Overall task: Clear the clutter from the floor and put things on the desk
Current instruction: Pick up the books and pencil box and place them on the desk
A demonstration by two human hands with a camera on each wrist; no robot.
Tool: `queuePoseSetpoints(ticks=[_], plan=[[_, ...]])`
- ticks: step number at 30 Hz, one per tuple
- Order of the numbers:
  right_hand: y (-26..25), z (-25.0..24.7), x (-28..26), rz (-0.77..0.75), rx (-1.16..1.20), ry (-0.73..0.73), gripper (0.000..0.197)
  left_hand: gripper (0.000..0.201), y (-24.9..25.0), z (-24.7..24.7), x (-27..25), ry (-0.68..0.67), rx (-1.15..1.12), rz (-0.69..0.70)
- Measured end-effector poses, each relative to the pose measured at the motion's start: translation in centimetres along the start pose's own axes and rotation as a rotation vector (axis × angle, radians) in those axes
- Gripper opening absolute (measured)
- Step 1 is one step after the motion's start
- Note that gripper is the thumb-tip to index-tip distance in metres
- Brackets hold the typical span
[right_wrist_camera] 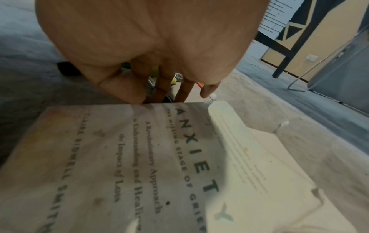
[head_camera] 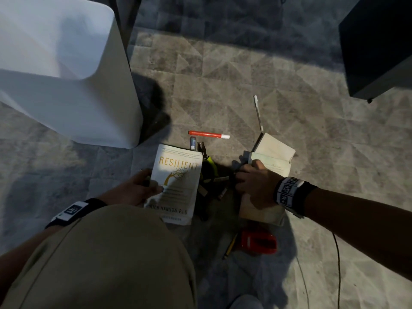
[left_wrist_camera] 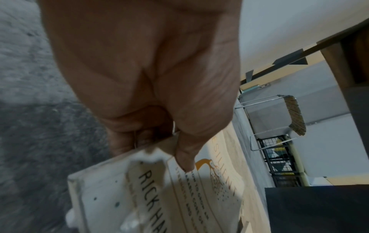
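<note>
A white book titled "Resilient" lies in front of my knee. My left hand grips its left edge, thumb on the cover and fingers underneath. To the right lies a cream book titled "Anxiety" with its top pages folded open. My right hand lies over it, fingers hooked down over its left edge and thumb near the open pages. The fingertips are hidden behind that edge.
On the floor lie an orange marker, a white pen, a small tube, green-handled pliers, a red object and a pencil. A white bin stands at left, a dark cabinet at far right.
</note>
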State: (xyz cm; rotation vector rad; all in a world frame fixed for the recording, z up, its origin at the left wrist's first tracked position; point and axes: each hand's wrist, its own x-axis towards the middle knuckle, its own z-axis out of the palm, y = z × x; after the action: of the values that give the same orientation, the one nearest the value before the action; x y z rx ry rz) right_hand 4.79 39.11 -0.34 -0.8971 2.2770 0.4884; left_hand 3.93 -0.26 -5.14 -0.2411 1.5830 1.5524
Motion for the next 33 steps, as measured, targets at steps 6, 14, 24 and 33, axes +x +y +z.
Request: queuePoseSetpoints(ticks=[6,14,24,33], plan=[[-1.2,-2.9,1.8,0.222,0.732,0.268,0.03,0.072,3.2,2.1,-0.3,-0.038,0.035,0.051],[-5.3,-10.3,3.6,0.038,1.964,0.273,0.055,0.056,7.7,3.8,-3.2,0.058,-0.096,-0.004],[-6.2,-18.9,-5.1,0.158,2.066,0.196,0.048,0.047,16.3,7.8,-12.6,0.259,-0.145,-0.016],[-7.1,-24.2,-14.4,0.223,1.813,0.233,0.043,0.071,22.1,12.8,-23.6,0.188,-0.069,-0.067]])
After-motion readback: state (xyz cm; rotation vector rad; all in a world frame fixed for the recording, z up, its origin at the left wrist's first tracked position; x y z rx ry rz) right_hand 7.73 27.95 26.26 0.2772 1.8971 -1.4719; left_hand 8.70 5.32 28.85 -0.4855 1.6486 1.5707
